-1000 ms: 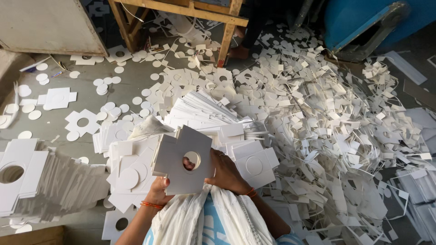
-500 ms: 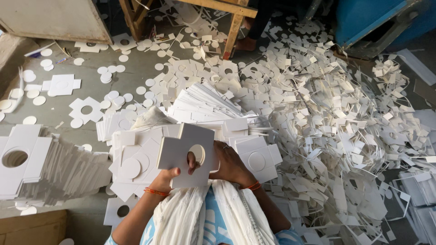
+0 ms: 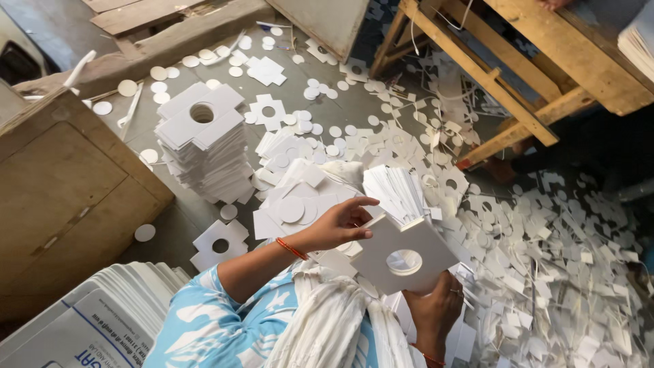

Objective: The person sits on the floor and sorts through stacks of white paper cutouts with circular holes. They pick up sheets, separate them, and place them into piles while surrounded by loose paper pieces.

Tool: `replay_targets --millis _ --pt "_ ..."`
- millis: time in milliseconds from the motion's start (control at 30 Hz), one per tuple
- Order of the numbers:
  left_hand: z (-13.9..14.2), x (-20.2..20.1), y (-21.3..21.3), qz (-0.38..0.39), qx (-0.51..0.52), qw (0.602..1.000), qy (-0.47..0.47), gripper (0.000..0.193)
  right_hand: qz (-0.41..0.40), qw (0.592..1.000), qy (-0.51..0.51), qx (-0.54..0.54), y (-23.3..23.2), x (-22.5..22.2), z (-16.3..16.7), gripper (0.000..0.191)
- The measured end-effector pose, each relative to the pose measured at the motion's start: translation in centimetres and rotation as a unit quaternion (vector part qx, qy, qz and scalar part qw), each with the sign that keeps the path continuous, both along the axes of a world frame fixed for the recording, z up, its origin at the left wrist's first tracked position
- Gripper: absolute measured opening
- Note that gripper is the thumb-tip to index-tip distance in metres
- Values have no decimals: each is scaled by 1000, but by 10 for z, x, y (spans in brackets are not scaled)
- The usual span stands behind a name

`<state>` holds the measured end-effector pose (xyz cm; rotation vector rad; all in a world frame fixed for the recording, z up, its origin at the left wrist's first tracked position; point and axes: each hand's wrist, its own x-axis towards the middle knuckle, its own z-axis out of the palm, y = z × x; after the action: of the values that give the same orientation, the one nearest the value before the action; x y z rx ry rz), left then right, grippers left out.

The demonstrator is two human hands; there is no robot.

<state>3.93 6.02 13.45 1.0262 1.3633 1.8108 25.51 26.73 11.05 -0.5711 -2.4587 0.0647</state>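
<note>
Holding a white holed card sheet (image 3: 402, 255) in both hands, left hand (image 3: 340, 225) and right hand (image 3: 436, 310).

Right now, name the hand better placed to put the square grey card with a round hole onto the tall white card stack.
Left, probably: left hand holds the card at the edge nearest the stack; right hand holds its far underside.

Card stack (image 3: 204, 146) and scraps (image 3: 545, 272) (floor-wide) crowd hands.

Grey floor (image 3: 170, 228), wooden table frame (image 3: 504, 75), wooden box (image 3: 61, 197) at left.
</note>
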Motion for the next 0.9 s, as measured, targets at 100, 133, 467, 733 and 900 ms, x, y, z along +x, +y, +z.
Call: replay_targets --millis 100,133,467,733,900 --pt "41 -15 -48 -1 -96 986 138 66 56 997 -24 41 -22 -10 22 84" --pt "47 -14 -52 -7 -130 971 201 67 73 996 -30 45 -28 -14 24 82" --pt "66 -18 -82 -6 -242 845 476 64 117 979 -149 -75 -51 -15 48 90" --pt "67 8 -83 75 -257 712 649 96 166 973 -136 -79 -55 -17 68 80" --pt "28 -6 -75 81 -286 751 589 99 190 971 -125 -72 -59 -27 60 81"
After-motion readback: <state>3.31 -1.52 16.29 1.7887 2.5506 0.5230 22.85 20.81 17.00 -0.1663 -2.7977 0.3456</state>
